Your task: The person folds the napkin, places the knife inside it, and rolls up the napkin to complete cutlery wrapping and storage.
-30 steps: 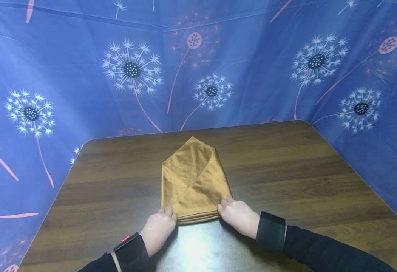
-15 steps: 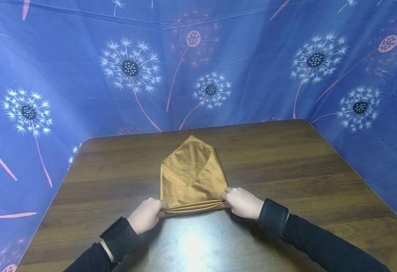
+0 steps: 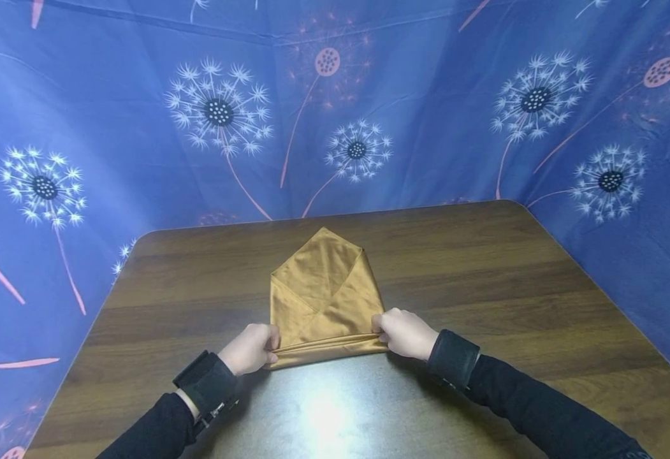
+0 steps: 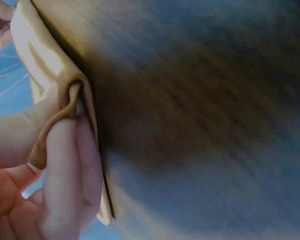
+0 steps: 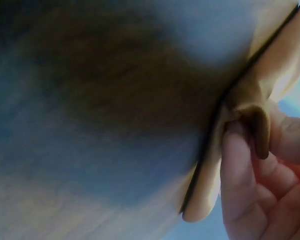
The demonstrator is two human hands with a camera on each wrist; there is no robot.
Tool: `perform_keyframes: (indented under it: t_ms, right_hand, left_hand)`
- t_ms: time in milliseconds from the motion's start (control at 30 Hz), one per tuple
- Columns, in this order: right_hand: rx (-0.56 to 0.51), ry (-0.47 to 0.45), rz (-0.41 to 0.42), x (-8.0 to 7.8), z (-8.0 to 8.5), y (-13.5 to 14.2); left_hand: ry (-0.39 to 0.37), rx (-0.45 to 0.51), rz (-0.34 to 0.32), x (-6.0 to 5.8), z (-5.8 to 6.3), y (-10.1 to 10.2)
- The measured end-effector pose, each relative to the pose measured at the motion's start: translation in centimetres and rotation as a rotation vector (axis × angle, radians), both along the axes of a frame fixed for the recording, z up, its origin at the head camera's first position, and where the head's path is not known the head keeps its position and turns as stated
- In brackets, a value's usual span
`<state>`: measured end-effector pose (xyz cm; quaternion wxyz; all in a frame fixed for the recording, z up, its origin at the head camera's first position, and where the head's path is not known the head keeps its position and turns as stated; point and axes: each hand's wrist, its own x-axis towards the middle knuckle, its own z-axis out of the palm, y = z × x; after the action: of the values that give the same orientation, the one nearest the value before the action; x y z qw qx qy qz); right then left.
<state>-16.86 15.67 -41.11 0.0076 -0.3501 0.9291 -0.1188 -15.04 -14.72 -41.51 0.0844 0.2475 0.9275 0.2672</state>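
A golden-brown satin cloth (image 3: 326,299) lies folded on the table, its far end coming to a point and its near edge turned up into a layered band. At the band's left end my left hand (image 3: 250,349) pinches the fold between thumb and fingers. My right hand (image 3: 406,333) pinches the band's right end. In the left wrist view a curled flap of the cloth (image 4: 65,107) sits between thumb and fingers (image 4: 65,170). The right wrist view shows a similar flap of the cloth (image 5: 260,127) held by the right thumb and fingers (image 5: 237,175).
The wooden table (image 3: 484,274) has rounded far corners and a bright light reflection near its front. A blue curtain (image 3: 426,115) printed with dandelions hangs behind it and along both sides.
Both hands have lifted the cloth's near edge and turned it away from me, making a band. The left hand has also shifted left and farther from me.
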Motion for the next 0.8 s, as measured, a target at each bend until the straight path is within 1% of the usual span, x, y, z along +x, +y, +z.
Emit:
perform_keyframes:
  t_ms: [67,167,233,300,367,433,467,533,633,700,800]
  right_hand:
    - [0.002,0.07,0.007,0.0,0.0,-0.1]
    - [0.019,0.219,0.042,0.2,-0.1,-0.2]
    - [0.05,0.32,0.083,0.5,-0.2,-0.2]
    - [0.094,0.412,0.124,0.9,-0.4,-0.3]
    - [0.145,0.478,0.156,1.4,-0.4,-0.4]
    - [0.202,0.524,0.178,1.9,-0.4,-0.5]
    - [0.232,0.543,0.19,2.1,-0.4,-0.5]
    - [0.277,0.569,0.217,2.5,-0.4,-0.5]
    - [0.316,0.61,0.254,2.8,-0.5,-0.5]
    - [0.322,0.624,0.268,2.8,-0.6,-0.4]
    - [0.32,0.636,0.279,2.7,-0.6,-0.4]
  left_hand:
    - [0.033,-0.045,0.008,0.1,0.0,0.1]
    - [0.133,-0.116,0.003,0.4,-0.1,0.3]
    - [0.224,-0.173,-0.019,0.7,-0.2,0.5]
    - [0.328,-0.228,-0.057,1.1,-0.3,0.8]
    - [0.425,-0.288,-0.083,1.6,-0.3,1.0]
    - [0.512,-0.346,-0.09,2.1,-0.3,1.2]
    - [0.543,-0.365,-0.089,2.3,-0.3,1.3]
    - [0.574,-0.381,-0.085,2.6,-0.4,1.4]
    - [0.57,-0.388,-0.093,2.8,-0.4,1.4]
    - [0.57,-0.401,-0.106,2.7,-0.5,1.3]
    - [0.591,-0.432,-0.12,2.5,-0.5,1.3]
